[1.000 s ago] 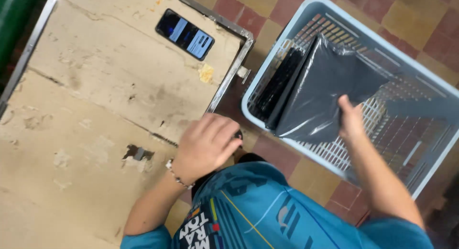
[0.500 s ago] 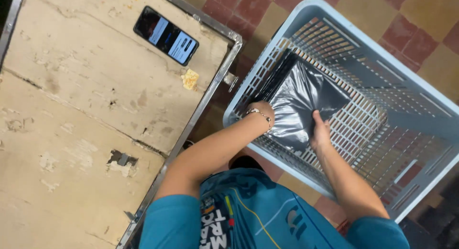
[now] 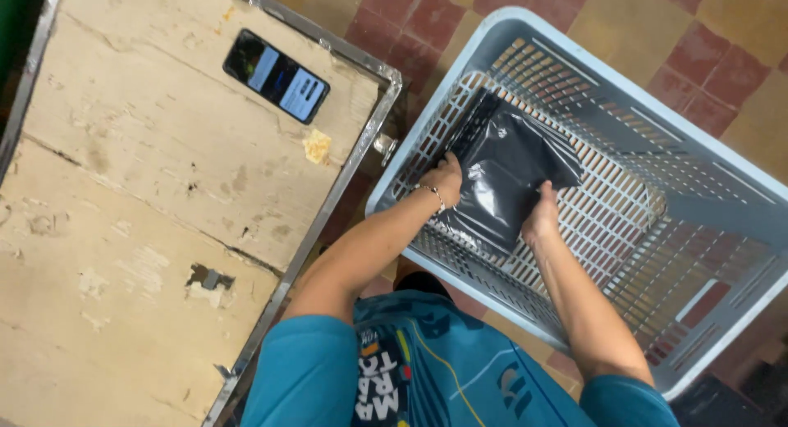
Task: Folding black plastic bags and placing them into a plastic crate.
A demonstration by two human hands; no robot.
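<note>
Both hands reach down into a pale blue slatted basket [image 3: 722, 189] that stands on a floor of red and yellow tiles [image 3: 657, 17]. A black plastic bag [image 3: 501, 177] lies flat on the basket's bottom, near the corner closest to the desk. The left hand [image 3: 444, 178] rests on the bag's left edge, its fingers curled onto the plastic and gripping it; a thin bracelet [image 3: 433, 194] sits on that wrist. The right hand [image 3: 543, 215] presses on the bag's lower right edge, fingers folded down over the plastic and holding it. The bag sits between the two hands.

To the left of the basket stands a worn, pale wooden desk [image 3: 123, 230] with a metal rim. A phone [image 3: 277, 75] lies face up on it, screen lit, well apart from both hands. The person wears a blue shirt [image 3: 427, 378].
</note>
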